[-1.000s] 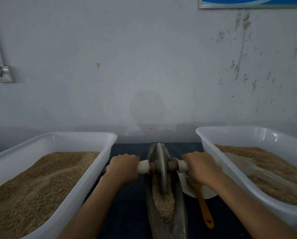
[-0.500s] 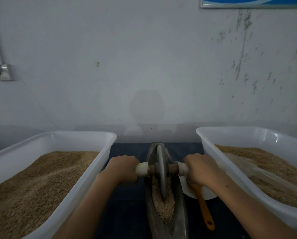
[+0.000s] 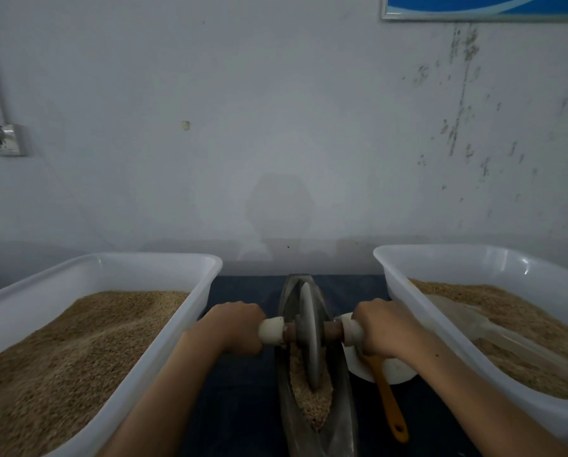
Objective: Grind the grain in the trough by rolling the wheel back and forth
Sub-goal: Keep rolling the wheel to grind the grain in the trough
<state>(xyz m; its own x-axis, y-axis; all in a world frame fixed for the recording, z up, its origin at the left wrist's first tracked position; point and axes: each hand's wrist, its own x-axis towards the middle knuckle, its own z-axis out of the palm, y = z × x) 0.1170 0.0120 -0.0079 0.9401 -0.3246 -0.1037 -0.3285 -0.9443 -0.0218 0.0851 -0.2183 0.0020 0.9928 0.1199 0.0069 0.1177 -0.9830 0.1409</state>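
Note:
A narrow boat-shaped metal trough (image 3: 343, 423) lies lengthwise in front of me on a dark cloth. Brown grain (image 3: 312, 404) fills its near half. A grey metal wheel (image 3: 309, 338) stands upright in the trough on the grain, with an axle ending in white handles. My left hand (image 3: 233, 328) grips the left handle (image 3: 271, 331). My right hand (image 3: 381, 328) grips the right handle (image 3: 350, 329). Both fists are closed round the handles, knuckles up.
A white plastic tub (image 3: 183, 311) heaped with grain stands at the left, and another white tub (image 3: 404, 291) with grain and a clear scoop (image 3: 473, 324) at the right. A white dish (image 3: 394, 374) with an orange-handled tool (image 3: 388, 400) lies right of the trough. A wall is close behind.
The wheel and both hands have shifted slightly toward me along the trough, rolling over the grain. Both hands kept their hold on the handles.

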